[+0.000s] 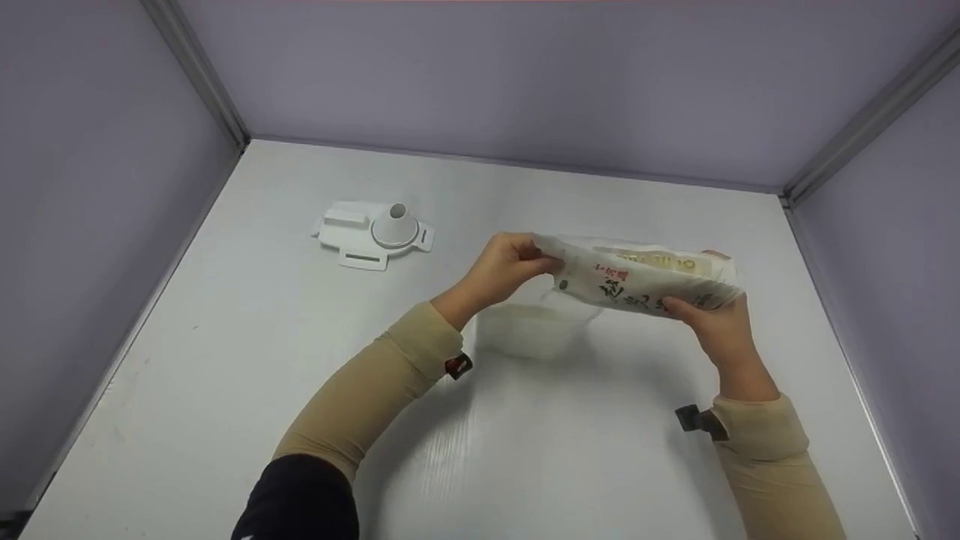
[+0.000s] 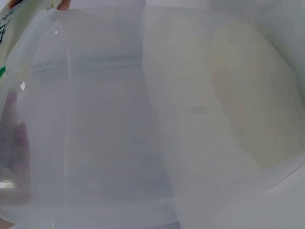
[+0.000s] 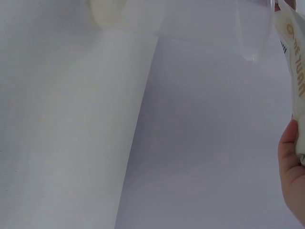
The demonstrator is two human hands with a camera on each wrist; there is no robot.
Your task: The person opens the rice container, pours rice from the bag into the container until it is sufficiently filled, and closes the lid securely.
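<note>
A white printed plastic bag (image 1: 622, 283) is stretched between both hands above the table. My left hand (image 1: 504, 268) pinches its left end between thumb and fingers. At its right end, my right hand (image 1: 716, 326) grips the bag, thumb over the front. Just below the bag's left part stands a translucent container (image 1: 525, 334), partly overlapped by the bag and left hand. Pale contents (image 2: 259, 100) cover its bottom in the left wrist view. The right wrist view has the bag's gold lettering (image 3: 298, 67) and the thumb (image 3: 288, 136) against its side.
A white plastic lid-like piece (image 1: 352, 236) with a cone-shaped spout (image 1: 395, 223) lies on the white table (image 1: 225, 360), left of the container. Grey-purple panels (image 1: 510, 82) wall in the table at the back and sides.
</note>
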